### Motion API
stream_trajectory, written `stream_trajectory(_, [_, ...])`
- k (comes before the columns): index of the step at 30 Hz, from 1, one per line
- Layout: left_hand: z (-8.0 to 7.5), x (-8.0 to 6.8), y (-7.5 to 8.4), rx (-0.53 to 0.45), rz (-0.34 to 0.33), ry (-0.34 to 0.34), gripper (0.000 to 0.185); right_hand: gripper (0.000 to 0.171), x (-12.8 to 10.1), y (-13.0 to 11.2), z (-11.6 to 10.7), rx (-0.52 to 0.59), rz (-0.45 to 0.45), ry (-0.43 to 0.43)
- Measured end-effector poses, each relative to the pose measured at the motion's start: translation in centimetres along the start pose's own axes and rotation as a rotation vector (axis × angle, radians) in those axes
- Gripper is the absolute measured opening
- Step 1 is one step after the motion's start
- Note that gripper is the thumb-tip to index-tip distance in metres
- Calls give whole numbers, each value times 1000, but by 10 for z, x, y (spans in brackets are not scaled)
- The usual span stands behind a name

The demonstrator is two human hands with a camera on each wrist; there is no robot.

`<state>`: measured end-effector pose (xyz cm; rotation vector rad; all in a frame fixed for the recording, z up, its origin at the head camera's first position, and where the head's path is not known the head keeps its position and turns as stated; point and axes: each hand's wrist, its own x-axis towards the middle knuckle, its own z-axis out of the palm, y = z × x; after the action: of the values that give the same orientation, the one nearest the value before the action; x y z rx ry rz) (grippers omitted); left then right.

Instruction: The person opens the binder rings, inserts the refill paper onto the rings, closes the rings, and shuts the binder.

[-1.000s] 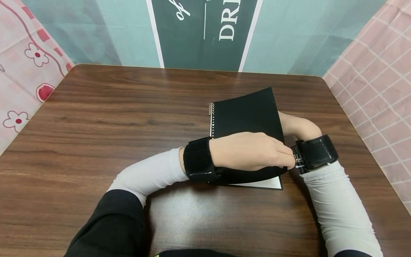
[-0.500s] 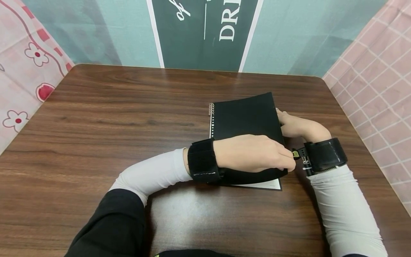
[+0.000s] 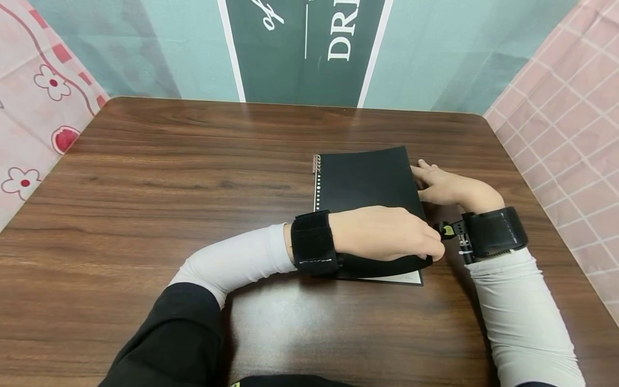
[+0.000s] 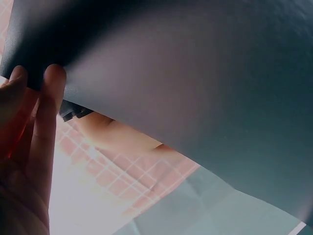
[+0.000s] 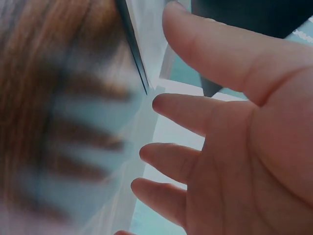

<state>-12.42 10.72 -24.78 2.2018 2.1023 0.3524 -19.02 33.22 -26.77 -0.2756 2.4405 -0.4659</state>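
Note:
A black spiral-bound notebook (image 3: 365,174) lies on the right half of the table, its coil along the left side. My left hand (image 3: 384,234) reaches across it and pinches the near right part of the front cover, which bows upward. A strip of white page (image 3: 398,278) shows under that raised edge. In the left wrist view, thumb and fingers hold the rim of the dark cover (image 4: 171,78). Beside the notebook's right edge, my right hand (image 3: 447,188) has its fingers extended. The right wrist view shows its fingers (image 5: 181,110) spread, with nothing between them, near the white pages (image 5: 150,29).
The brown wood-grain table (image 3: 169,172) has rounded far corners. Behind it hangs a teal cloth (image 3: 193,48) with white lettering on a dark green panel. Pink tile-patterned cloth (image 3: 575,129) borders the right side, and flowered pink cloth (image 3: 34,123) the left.
My right hand has come out from behind the raised cover and moved right, away from the notebook. The cover's far right corner has sunk lower. My left hand has shifted slightly right, still pinching.

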Motion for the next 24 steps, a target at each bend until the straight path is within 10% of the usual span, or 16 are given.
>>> stream_trajectory(24, [13,17,-2,-42,-53,-146,17,82,-12,9,-9,-2,100,-14])
